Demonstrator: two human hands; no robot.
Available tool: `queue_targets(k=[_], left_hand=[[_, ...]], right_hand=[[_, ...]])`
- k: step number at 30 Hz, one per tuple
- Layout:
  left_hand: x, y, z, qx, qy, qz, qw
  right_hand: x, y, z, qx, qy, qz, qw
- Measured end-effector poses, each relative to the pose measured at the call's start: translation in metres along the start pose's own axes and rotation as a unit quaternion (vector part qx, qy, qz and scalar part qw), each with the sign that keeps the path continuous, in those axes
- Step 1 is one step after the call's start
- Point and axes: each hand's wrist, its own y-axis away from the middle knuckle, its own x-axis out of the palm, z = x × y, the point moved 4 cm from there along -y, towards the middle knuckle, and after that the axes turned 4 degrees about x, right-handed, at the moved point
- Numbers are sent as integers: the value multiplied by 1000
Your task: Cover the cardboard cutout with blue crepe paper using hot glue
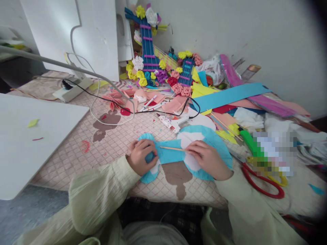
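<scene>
A bow-shaped blue paper cutout (170,157) with white paper on both of its wide ends lies flat before me. At its smaller left end, my left hand (143,156) rests with curled fingers, gripping the paper there; a darker blue rounded patch shows between thumb and fingers. My right hand (207,158) is over the larger right end and pinches a thin wooden stick (172,148). The stick lies lengthwise along the narrow middle strip. Just behind the cutout is a white hot glue gun (173,122), its black cord running left.
Red-handled scissors (263,183) and a green cutter (249,141) lie to the right. Paper flower-decorated guitars (149,51) lean at the back wall. A blue paper strip (230,97), scraps and markers (153,106) cover the back. A white board (46,136) and power strip (73,89) are left.
</scene>
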Motion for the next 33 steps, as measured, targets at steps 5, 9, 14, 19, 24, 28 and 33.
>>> queue_targets(k=[5, 9, 14, 19, 24, 28, 33], left_hand=[[0, -1, 0, 4, 8, 1, 1000], [-1, -1, 0, 6, 4, -1, 1000], [-1, -1, 0, 11, 8, -9, 1000], [-1, -1, 0, 9, -2, -5, 1000], [-1, -2, -1, 8, -5, 1, 1000], [-1, -1, 0, 5, 2, -5, 1000], [-1, -1, 0, 6, 5, -6, 1000]], right_hand=[[-6, 3, 1, 10, 9, -22, 1000], [-6, 5, 1, 0, 6, 0, 1000], [-8, 9, 2, 5, 12, -14, 1000], [-6, 12, 5, -20, 5, 18, 1000], [-8, 13, 5, -2, 7, 7, 1000], [-5, 13, 6, -8, 4, 14, 1000], [-8, 18, 2, 5, 13, 17, 1000]])
